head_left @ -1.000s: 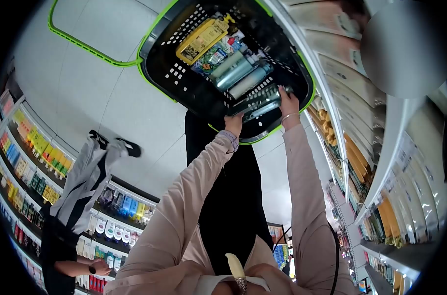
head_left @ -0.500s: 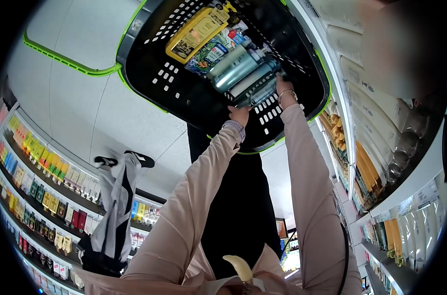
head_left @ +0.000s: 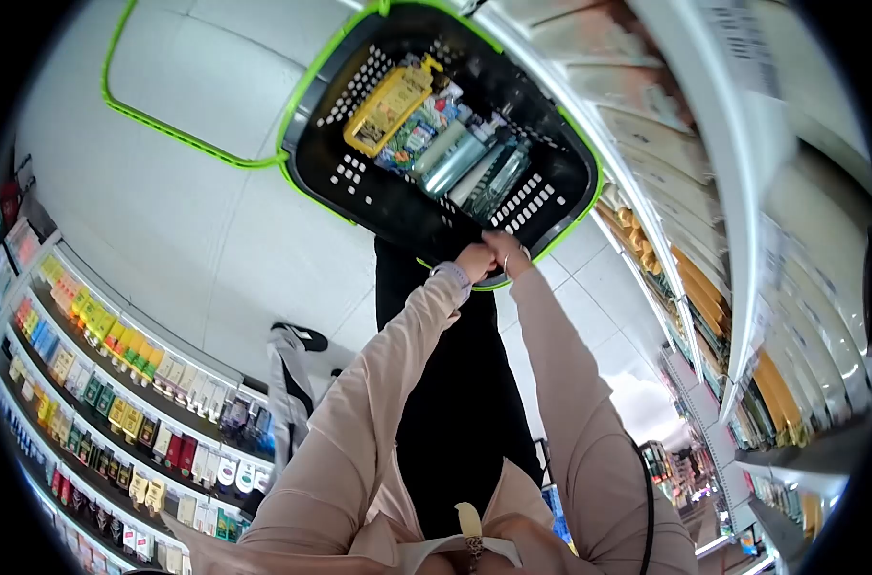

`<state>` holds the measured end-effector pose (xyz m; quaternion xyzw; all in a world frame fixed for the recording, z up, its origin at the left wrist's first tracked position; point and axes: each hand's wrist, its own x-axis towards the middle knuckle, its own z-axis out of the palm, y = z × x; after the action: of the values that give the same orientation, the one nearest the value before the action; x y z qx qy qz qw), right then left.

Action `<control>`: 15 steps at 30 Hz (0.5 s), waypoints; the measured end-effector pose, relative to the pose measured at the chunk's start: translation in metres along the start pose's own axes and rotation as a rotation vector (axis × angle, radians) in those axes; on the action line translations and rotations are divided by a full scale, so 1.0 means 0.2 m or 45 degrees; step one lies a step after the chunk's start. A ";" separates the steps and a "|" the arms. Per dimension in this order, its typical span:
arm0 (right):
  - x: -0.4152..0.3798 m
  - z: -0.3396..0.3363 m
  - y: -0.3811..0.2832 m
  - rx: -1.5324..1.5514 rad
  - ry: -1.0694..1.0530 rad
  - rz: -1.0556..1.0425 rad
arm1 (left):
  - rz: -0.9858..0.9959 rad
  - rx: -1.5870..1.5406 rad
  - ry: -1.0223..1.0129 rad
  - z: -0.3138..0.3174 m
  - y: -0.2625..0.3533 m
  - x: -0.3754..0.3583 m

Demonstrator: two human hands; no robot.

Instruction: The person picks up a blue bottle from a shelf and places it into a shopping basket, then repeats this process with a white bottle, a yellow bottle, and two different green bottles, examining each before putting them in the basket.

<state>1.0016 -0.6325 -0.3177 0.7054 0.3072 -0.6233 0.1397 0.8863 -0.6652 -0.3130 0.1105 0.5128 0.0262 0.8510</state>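
Note:
My left hand (head_left: 475,262) and my right hand (head_left: 508,253) meet over the near side of a black basket (head_left: 364,206) with a green rim. Fingers on both are curled in, with nothing visible in them, though they partly hide each other. Inside the basket lie a yellow pump bottle (head_left: 388,113), packs with blue and green print (head_left: 417,136), a shiny teal bottle (head_left: 457,165) and a clear greenish bottle (head_left: 506,182). The clear bottle lies nearest my hands, apart from them.
The basket's green handle (head_left: 191,144) hangs out over the pale tiled floor (head_left: 215,67). Shelves of bottles and tubes (head_left: 119,345) line the left. On the right, a white shelf edge (head_left: 637,187) and hanging packs run close by. A person's leg (head_left: 290,383) stands at left.
Both hands have drawn back from the clear bottle, leaving it in the basket, and come together at the near side. The view has shifted, and the person at left is now mostly hidden behind my sleeve.

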 end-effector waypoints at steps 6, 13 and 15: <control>-0.58 -0.02 -0.07 0.020 0.151 -0.417 | -0.218 0.082 -0.079 0.14 0.47 -0.95; -1.23 -0.08 -0.07 0.248 0.329 -0.397 | 0.280 0.461 -1.132 0.62 1.13 -2.19; -1.46 -0.08 -0.07 0.843 0.233 -0.295 | 0.796 0.933 -1.523 0.88 1.38 -2.60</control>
<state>0.9967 -0.6884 -0.0303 0.7257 0.1777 -0.6351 -0.1959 0.8139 -0.5080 0.2771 0.5208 -0.1142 0.0295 0.8455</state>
